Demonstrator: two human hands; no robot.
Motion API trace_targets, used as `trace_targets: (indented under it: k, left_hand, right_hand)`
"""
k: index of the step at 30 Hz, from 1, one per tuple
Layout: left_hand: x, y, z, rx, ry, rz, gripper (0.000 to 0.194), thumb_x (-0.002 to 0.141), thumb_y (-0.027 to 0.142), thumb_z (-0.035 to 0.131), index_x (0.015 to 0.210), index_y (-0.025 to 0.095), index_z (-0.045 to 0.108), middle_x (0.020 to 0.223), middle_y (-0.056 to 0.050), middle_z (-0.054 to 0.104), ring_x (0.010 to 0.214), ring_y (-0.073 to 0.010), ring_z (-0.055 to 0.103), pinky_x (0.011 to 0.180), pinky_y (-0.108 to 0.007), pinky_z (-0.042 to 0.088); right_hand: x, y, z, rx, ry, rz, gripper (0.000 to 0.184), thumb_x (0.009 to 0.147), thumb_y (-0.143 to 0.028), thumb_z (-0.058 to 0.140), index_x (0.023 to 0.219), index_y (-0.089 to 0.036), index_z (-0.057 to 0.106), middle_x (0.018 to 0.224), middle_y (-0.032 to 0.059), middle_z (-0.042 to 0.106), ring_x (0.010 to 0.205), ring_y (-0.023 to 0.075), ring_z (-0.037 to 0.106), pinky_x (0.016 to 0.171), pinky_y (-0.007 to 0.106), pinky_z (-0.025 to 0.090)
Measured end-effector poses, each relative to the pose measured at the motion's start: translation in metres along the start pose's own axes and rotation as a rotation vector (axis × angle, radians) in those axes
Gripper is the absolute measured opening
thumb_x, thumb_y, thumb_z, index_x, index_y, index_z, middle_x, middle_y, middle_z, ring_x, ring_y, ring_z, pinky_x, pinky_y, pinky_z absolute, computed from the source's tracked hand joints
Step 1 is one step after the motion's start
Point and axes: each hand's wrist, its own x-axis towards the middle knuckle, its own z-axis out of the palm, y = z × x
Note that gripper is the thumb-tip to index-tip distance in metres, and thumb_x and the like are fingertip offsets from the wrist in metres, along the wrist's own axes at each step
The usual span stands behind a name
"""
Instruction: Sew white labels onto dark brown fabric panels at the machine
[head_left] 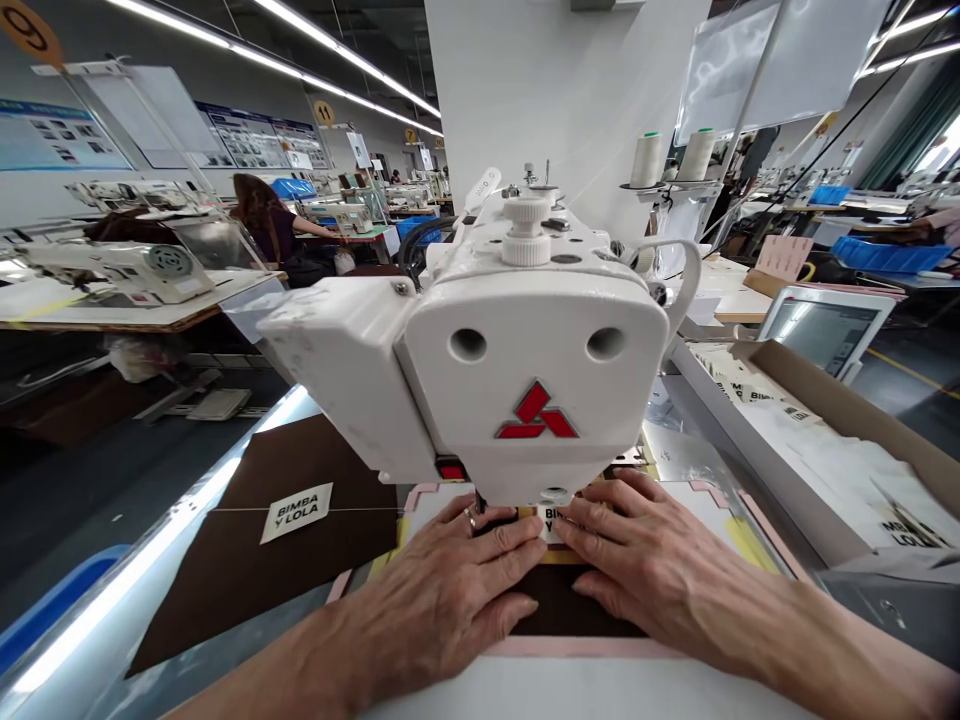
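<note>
Under the head of a white sewing machine (532, 370), a white label (553, 525) with black print lies on brown fabric (555, 600), partly hidden by fingers. My left hand (457, 580), with a ring on one finger, lies flat at the label's left side, fingers stretched out. From the right, my right hand (637, 540) rests with extended fingers at the label's other edge. Both hands press down and grip nothing. A white template with pink and yellow strips (720, 510) surrounds the fabric. To the left, another brown piece (330, 530) carries a "BIMBA Y LOLA" label (297, 512).
An open box of loose labels (847, 450) stands at the right, with a tablet-like screen (821, 325) behind it. Thread cones (646, 160) are on a stand. A blue bin (60, 600) sits low at the left. A co-worker (266, 230) sits further back among other machines.
</note>
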Motion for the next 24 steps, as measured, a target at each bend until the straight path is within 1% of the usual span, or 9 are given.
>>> trace_targets:
  k: [4,7,10,13,15,21,24]
  left_hand:
    - [0.0004,0.0004,-0.0007,-0.008,0.007,-0.003,0.040,0.114,0.037,0.046,0.149,0.020,0.057,0.156,0.000,0.059,0.128,-0.0319,0.068,0.106,-0.054,0.058]
    - [0.0011,-0.0002,-0.0028,-0.030,0.007,0.008,0.040,0.114,0.035,0.046,0.149,0.019,0.057,0.156,-0.001,0.058,0.131,-0.0291,0.066,0.109,-0.050,0.057]
    - [-0.0003,-0.0021,-0.0039,-0.041,-0.027,-0.015,0.041,0.112,0.030,0.049,0.151,0.019,0.055,0.159,-0.002,0.055,0.135,-0.0275,0.064,0.112,-0.048,0.056]
    - [-0.0034,-0.0044,-0.0036,-0.049,-0.074,-0.045,0.045,0.109,0.028,0.054,0.154,0.020,0.053,0.160,-0.003,0.055,0.136,-0.0283,0.063,0.116,-0.050,0.053]
    - [-0.0054,-0.0058,-0.0028,-0.070,-0.083,-0.040,0.047,0.108,0.025,0.055,0.155,0.020,0.051,0.160,-0.003,0.055,0.139,-0.0275,0.061,0.119,-0.049,0.051]
    - [-0.0064,-0.0074,-0.0009,-0.102,-0.052,-0.033,0.047,0.108,0.022,0.055,0.154,0.021,0.052,0.160,-0.002,0.055,0.142,-0.0254,0.058,0.125,-0.044,0.044]
    - [-0.0059,-0.0076,-0.0025,-0.136,-0.038,-0.032,0.045,0.108,0.021,0.054,0.153,0.022,0.053,0.159,-0.001,0.056,0.141,-0.0226,0.058,0.126,-0.040,0.041]
  right_hand:
    - [0.0030,0.0045,0.0010,0.039,-0.057,-0.038,0.028,0.114,-0.040,0.053,0.136,-0.026,0.062,0.147,-0.0021,0.065,0.118,0.0254,0.058,0.109,0.048,0.039]
    - [0.0026,0.0080,0.0031,0.032,-0.070,-0.052,0.032,0.115,-0.041,0.049,0.141,-0.026,0.059,0.152,-0.0016,0.062,0.120,0.0248,0.057,0.108,0.046,0.039]
    - [0.0008,0.0095,0.0048,0.019,-0.094,-0.045,0.038,0.115,-0.042,0.049,0.149,-0.027,0.054,0.158,-0.0016,0.057,0.119,0.0248,0.056,0.104,0.046,0.041]
    - [0.0001,0.0094,0.0052,0.005,-0.105,-0.045,0.039,0.115,-0.044,0.048,0.148,-0.026,0.055,0.159,-0.0013,0.056,0.118,0.0252,0.056,0.102,0.046,0.043]
    - [0.0004,0.0090,0.0046,-0.009,-0.091,-0.048,0.040,0.115,-0.044,0.047,0.150,-0.025,0.054,0.159,-0.0009,0.057,0.118,0.0253,0.056,0.101,0.046,0.042]
    - [0.0025,0.0087,0.0026,-0.007,-0.087,-0.047,0.040,0.115,-0.044,0.048,0.150,-0.026,0.055,0.157,-0.0013,0.059,0.122,0.0258,0.057,0.104,0.047,0.041]
    - [0.0035,0.0078,0.0026,-0.005,-0.090,-0.050,0.040,0.115,-0.043,0.048,0.150,-0.026,0.056,0.156,-0.0004,0.060,0.121,0.0261,0.058,0.102,0.047,0.042]
